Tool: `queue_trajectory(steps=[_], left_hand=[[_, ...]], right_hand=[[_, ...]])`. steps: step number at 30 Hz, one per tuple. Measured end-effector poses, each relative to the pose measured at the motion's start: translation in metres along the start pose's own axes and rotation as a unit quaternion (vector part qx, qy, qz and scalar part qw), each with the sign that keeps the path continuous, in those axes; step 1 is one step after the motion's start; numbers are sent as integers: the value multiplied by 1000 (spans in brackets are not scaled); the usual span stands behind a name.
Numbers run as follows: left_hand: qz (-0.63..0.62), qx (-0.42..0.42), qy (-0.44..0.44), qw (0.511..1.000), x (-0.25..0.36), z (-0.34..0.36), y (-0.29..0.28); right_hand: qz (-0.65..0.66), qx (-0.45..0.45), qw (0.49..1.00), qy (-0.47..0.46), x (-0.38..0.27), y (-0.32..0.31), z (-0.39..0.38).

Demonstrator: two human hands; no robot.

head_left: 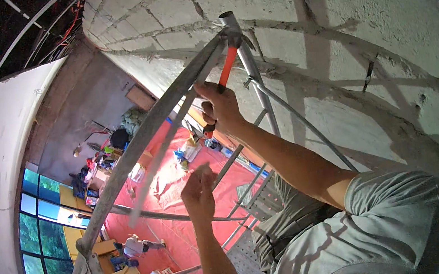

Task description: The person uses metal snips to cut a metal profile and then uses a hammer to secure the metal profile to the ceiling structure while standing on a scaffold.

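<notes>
My right hand (220,105) is closed round the handle of a hammer (228,67) with a red shaft and a dark grip end. The hammer's head is up at the top corner of a grey metal scaffold frame (152,121), by its upright tube; whether it touches cannot be told. My left hand (199,191) is raised lower down, in front of the frame, its fingers curled together and slightly blurred. What it holds, if anything, does not show. A pale, motion-blurred thin strip (158,160) slants down under the frame's top bar.
A rough block wall (285,42) rises close on the right. Scaffold braces and perforated metal platforms (263,201) lie below me. Far down, red sheeting (172,178) covers the floor, with boxes and another person (136,246) on it. Windows (45,265) stand at left.
</notes>
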State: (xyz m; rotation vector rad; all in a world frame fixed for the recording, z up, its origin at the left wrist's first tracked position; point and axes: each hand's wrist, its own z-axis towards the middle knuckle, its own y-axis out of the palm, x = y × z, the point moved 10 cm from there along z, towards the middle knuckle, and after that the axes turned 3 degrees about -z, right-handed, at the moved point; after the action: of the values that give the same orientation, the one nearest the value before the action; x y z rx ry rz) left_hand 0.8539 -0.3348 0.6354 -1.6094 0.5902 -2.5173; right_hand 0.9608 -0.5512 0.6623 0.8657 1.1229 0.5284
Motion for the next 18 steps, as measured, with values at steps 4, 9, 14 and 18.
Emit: queue_trajectory(steps=[4,9,14,18], left_hand=[[-161,43,13,986,-16,24,-16],[-196,131,-8,972,15,37,-36],[452,161,338,810,167,46,-15],[557,119,378,730,177,107,-13]], right_hand=[[-4,18,1000,11,1,8,11],[8,42,999,16,3,14,2],[12,59,998,19,5,9,1],[-1,79,997,-14,-2,16,-3]])
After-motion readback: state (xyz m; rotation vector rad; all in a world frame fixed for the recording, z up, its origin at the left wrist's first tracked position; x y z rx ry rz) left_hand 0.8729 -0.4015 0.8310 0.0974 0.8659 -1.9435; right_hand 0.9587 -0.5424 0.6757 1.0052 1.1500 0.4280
